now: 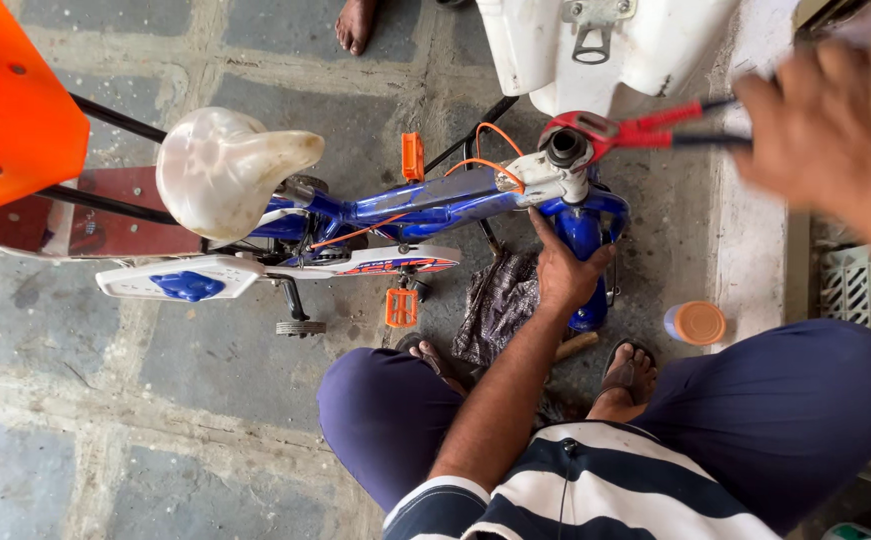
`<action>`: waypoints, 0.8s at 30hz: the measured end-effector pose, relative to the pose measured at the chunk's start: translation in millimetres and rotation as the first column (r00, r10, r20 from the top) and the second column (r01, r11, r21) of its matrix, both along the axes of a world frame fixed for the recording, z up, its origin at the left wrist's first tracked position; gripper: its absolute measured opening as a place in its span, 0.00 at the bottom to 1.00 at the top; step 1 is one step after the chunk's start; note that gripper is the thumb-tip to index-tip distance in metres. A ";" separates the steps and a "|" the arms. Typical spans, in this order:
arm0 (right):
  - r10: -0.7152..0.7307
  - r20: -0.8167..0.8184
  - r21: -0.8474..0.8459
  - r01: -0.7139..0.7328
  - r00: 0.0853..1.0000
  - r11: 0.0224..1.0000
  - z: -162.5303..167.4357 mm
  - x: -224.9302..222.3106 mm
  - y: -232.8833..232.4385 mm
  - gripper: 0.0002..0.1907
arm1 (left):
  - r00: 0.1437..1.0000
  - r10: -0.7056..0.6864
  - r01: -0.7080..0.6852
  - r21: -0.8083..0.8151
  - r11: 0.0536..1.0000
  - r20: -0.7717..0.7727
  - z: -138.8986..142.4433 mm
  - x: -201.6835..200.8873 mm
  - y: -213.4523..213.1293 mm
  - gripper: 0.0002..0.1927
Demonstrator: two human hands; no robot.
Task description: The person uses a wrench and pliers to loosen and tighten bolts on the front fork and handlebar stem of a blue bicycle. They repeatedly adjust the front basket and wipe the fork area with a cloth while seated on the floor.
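Observation:
A small blue children's bicycle (425, 205) stands in front of me, seen from above, with a cream plastic-wrapped saddle (220, 165) and orange pedals (401, 307). My left hand (563, 268) grips the blue fork just under the head tube. My right hand (835, 130), blurred, holds red-handled pliers (645, 128) whose jaws sit around the open top of the steering tube (565, 148). An orange cable loops beside the tube.
An orange plastic seat (10, 100) juts in at top left. A white moulded part (595, 40) hangs above the bicycle. A small orange-lidded jar (697, 323) and a dark rag (500, 300) lie on the stone floor. Another person's bare foot (355, 22) shows at the top. A white crate (870, 300) stands at right.

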State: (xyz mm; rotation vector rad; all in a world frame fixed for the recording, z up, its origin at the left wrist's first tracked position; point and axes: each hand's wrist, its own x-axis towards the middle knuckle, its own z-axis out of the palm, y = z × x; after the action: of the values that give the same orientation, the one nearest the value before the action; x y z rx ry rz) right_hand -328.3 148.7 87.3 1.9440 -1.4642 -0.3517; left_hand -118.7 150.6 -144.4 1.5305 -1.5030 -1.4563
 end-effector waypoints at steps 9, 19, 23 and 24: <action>-0.096 -0.121 0.061 0.104 0.988 0.993 -7.0 0.4 7.2 0.25 | 1.000 0.008 -0.008 -0.030 1.000 -0.007 1.6 0.2 -2.0 0.73; 0.019 -0.177 0.299 0.036 0.984 0.954 2.1 -11.5 -69.7 0.24 | 1.000 0.006 -0.006 -0.038 0.999 -0.001 -2.6 -0.5 2.9 0.72; -0.124 -0.007 0.415 0.116 0.992 0.902 -43.5 -14.2 -43.7 0.20 | 1.000 -0.013 0.013 0.000 1.000 -0.023 -8.9 1.2 0.5 0.73; -0.106 0.095 0.372 0.063 0.990 0.926 -50.3 -17.6 -30.4 0.21 | 1.000 0.009 -0.010 -0.062 0.998 -0.023 -9.9 2.3 1.2 0.73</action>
State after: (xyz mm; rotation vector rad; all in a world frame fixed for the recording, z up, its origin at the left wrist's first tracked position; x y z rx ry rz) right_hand -345.8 118.3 37.0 2.2279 -1.6529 -0.6011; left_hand -116.5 151.8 -154.3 1.4778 -1.5117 -1.4033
